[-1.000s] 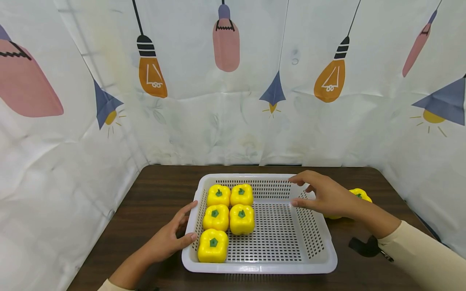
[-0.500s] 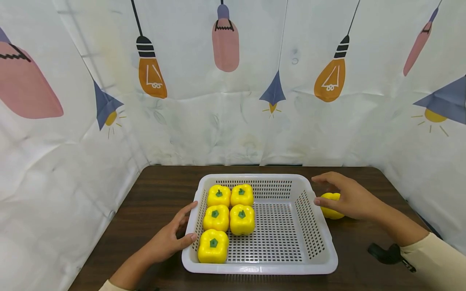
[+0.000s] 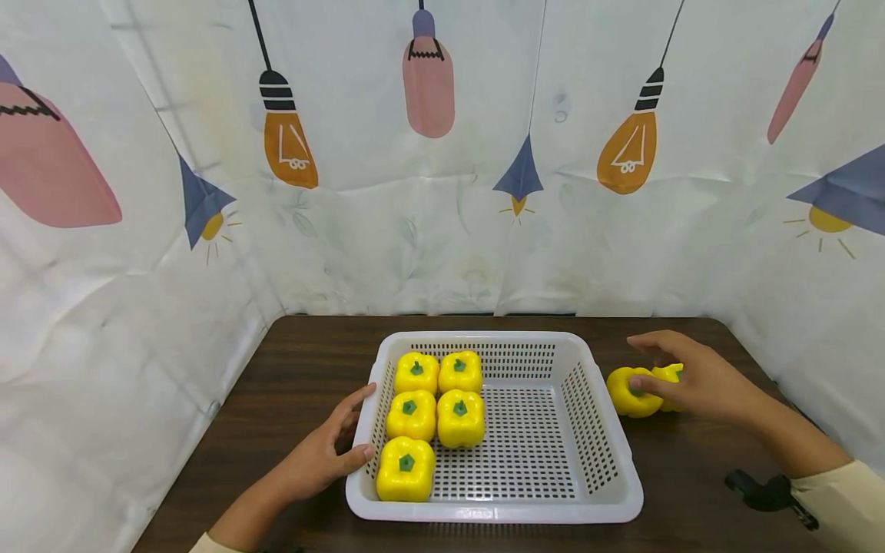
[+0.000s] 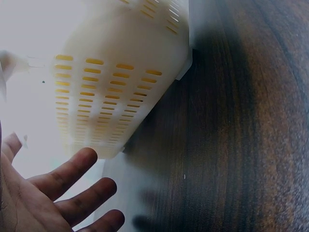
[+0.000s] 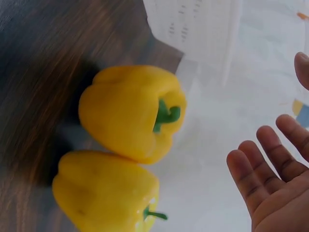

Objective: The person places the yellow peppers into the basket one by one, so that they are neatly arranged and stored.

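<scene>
A white perforated basket (image 3: 532,511) sits on the dark wooden table, with several yellow bell peppers (image 3: 460,418) grouped in its left half, green stems up. My left hand (image 3: 314,457) rests thumb and fingertips on the basket's left rim; its fingers look spread in the left wrist view. Right of the basket stand two more yellow bell peppers, a near one (image 5: 128,111) and another (image 5: 104,193) touching it. My right hand (image 3: 701,380) hovers over this pair, fingers apart and holding nothing. It partly hides the farther pepper in the head view.
Dark wood tabletop (image 3: 304,361) surrounds the basket. White cloth (image 3: 429,246) printed with lamps hangs behind and at both sides. A black strap piece (image 3: 760,491) sits by the right sleeve.
My right hand has moved rightward from over the basket's right side to above the two peppers outside it. My left hand has stayed at the rim.
</scene>
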{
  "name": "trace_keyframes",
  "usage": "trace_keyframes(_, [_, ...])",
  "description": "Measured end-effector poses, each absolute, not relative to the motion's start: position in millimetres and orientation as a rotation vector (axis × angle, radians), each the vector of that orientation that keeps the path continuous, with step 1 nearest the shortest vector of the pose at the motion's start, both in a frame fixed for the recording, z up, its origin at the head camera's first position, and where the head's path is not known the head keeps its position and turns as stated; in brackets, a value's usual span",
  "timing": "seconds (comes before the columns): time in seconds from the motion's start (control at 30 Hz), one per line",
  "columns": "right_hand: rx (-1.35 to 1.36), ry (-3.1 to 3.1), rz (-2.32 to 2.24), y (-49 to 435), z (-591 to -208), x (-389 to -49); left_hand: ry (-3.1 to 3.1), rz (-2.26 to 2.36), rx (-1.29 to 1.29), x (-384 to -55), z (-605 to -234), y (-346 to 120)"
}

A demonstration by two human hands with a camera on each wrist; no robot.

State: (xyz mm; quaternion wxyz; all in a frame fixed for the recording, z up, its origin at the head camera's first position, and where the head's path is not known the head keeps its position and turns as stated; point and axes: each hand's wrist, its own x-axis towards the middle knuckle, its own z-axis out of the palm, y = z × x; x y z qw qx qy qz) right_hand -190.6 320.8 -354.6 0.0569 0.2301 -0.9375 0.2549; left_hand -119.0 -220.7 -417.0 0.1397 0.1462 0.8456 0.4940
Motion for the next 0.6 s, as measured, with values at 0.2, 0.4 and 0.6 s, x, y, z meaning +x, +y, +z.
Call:
trace_keyframes(0.2, [0.627, -2.889, 0.765, 333.2, -359.5, -190.7, 2.449, 1.413, 0.406, -118.9, -417.4, -221.1])
trace_keyframes(0.4, [0.578, -2.908, 0.794, 345.6, -366.2, -190.3, 2.461, 1.404, 0.407, -119.2, -417.6, -221.2])
trace_keyframes(0.6, [0.592, -2.893, 0.803, 356.2, -372.9, -192.2, 2.465, 1.401, 0.418, -119.3, -417.6, -221.4])
